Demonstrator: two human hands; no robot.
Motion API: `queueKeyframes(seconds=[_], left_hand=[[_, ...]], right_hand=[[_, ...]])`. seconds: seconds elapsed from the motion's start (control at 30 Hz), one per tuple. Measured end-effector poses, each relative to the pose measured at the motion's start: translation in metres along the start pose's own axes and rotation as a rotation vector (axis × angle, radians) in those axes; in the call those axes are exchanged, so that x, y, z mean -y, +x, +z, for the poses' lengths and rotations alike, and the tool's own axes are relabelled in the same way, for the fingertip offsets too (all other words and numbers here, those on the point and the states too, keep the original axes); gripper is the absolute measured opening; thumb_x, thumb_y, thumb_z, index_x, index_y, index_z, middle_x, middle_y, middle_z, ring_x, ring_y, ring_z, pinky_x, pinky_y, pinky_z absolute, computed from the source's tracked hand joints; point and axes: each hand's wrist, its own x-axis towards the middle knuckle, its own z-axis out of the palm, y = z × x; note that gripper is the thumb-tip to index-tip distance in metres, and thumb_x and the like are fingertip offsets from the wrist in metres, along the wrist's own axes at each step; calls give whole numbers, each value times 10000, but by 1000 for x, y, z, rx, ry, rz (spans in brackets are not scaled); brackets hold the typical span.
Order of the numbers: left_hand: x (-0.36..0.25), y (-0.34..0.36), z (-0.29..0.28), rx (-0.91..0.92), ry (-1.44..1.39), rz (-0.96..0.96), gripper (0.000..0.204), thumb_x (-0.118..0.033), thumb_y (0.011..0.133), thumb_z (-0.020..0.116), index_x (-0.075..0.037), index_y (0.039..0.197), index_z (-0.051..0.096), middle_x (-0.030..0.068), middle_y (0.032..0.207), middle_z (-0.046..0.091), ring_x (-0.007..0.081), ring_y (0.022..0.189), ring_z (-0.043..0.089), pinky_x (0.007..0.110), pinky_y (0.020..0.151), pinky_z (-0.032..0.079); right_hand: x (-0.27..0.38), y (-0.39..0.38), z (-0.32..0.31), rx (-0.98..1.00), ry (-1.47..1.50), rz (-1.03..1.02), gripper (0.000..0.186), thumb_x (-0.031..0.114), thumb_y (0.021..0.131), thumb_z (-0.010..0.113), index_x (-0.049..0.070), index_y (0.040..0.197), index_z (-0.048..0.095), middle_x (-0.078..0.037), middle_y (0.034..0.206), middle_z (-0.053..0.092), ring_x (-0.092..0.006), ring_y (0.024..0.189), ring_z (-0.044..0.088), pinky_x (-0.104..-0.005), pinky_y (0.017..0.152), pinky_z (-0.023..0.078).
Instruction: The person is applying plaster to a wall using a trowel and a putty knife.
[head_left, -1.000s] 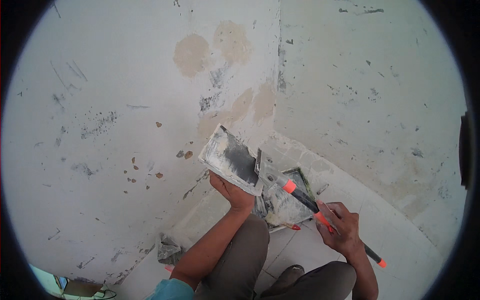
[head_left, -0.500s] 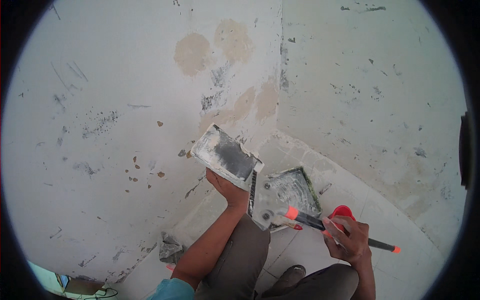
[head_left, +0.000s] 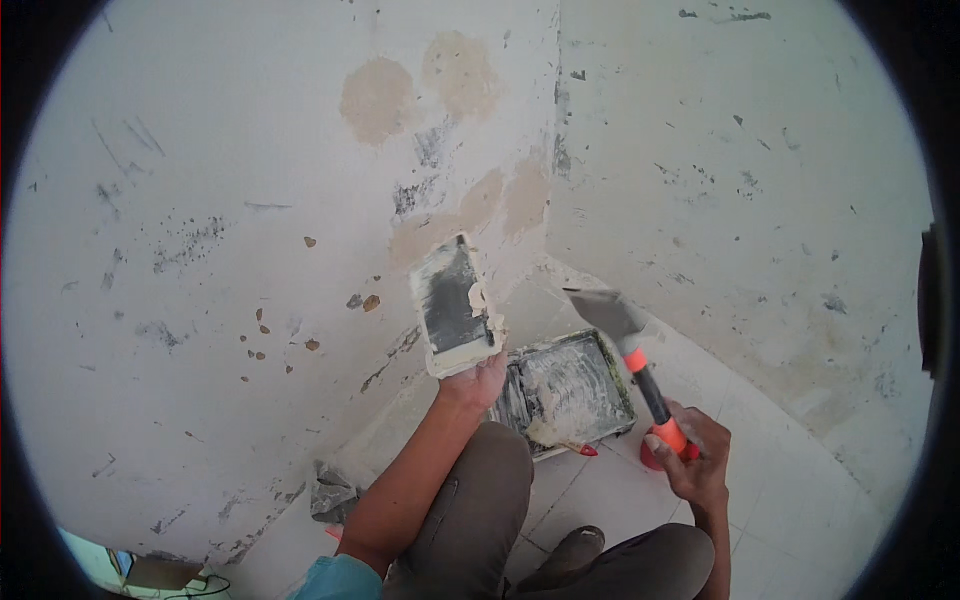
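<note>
My left hand (head_left: 476,384) grips a putty board (head_left: 450,305) from below and behind. The board is a dark rectangular plate with pale putty smeared on its face and a lump at its right edge. In my right hand (head_left: 694,452) is a wide-bladed scraper (head_left: 650,385) with a black and orange handle. Its metal blade points up and left, apart from the board. Between the hands, on the floor, lies a black tray (head_left: 618,385) with a whitish putty layer inside. A red-ended tool (head_left: 587,451) rests at the tray's near edge.
A wall corner stands ahead, with beige filler patches (head_left: 376,100) and scuffs on the left wall (head_left: 200,330). A red container (head_left: 652,458) is partly hidden behind my right hand. A crumpled grey bag (head_left: 333,492) lies by the left wall on the tiled floor (head_left: 780,500).
The scraper has swung away from the board's lower right edge, its blade now pointing up. My left hand has turned the board more upright. More of the tray shows.
</note>
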Motion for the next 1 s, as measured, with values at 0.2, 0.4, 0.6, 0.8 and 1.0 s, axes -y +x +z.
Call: queueKeyframes(seconds=[0.2, 0.4, 0.6, 0.8, 1.0], left_hand=[[1, -1, 12, 185, 59, -200, 354, -278, 992, 590, 11, 1194, 618, 4, 775, 598, 98, 447, 394, 256, 560, 442], [-5, 0, 2, 196, 100, -528, 360, -255, 984, 603, -4, 1242, 615, -29, 760, 612, 68, 445, 406, 223, 473, 319], [7, -20, 34, -124, 169, -512, 321, -259, 1015, 533, 20, 1134, 637, 18, 722, 641, 54, 410, 379, 230, 403, 302], [4, -21, 36, -132, 145, -548, 325, -279, 1012, 539, -2, 1137, 651, 13, 765, 682, 33, 388, 385, 219, 367, 275], [12, -22, 42, -269, 191, -480, 324, -292, 1015, 537, -13, 1130, 657, 4, 750, 670, 36, 386, 363, 205, 388, 288]], right_hand=[[16, 3, 1, 1, -326, -331, 484, 17, 659, 881, 38, 1126, 756, -120, 900, 716, -241, 766, 723, -296, 600, 554], [16, 7, -2, -183, -599, -436, 471, 0, 659, 886, 73, 1107, 764, -121, 929, 710, -255, 774, 727, -307, 594, 559], [5, 7, -7, -175, -731, -552, 459, 24, 688, 872, 146, 1119, 773, -107, 971, 706, -219, 758, 710, -298, 576, 535], [12, 8, -7, -135, -669, -544, 440, -27, 677, 857, 99, 1089, 772, -117, 950, 711, -265, 787, 731, -333, 618, 580], [10, 10, -5, -134, -661, -538, 490, 1, 682, 859, 141, 1142, 766, -111, 962, 712, -232, 757, 715, -314, 595, 559]])
